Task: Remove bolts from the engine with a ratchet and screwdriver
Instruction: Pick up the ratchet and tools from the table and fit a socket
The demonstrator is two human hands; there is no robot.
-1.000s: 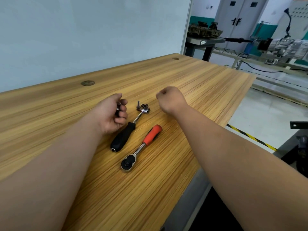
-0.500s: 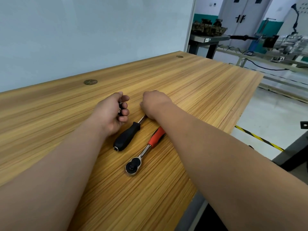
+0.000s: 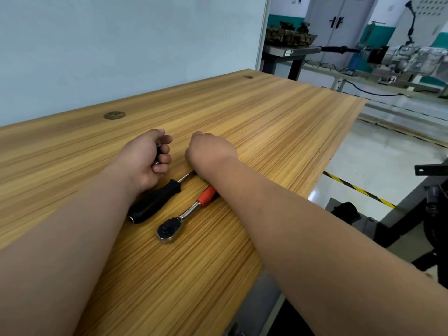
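My left hand [image 3: 143,158] rests on the wooden table [image 3: 266,122], its fingers curled round a small dark metal piece [image 3: 158,151], seemingly a bolt. My right hand [image 3: 211,151] lies just right of it, knuckles up, over the tip of a black-handled screwdriver [image 3: 155,202]. Its fingers are hidden under the back of the hand, and so are the loose bolts that lay there. A ratchet [image 3: 184,214] with a red grip lies beside the screwdriver, its handle end under my right forearm.
The table's right edge drops to a pale floor with a yellow-black stripe [image 3: 358,190]. An engine part [image 3: 288,35] sits on a far metal bench, and more machinery [image 3: 407,59] stands at the back right. A black frame [image 3: 412,214] stands near the table's corner.
My right hand moved left and down from above the table onto the spot where the loose bolts lay, covering them and the screwdriver tip. My left hand stayed put.
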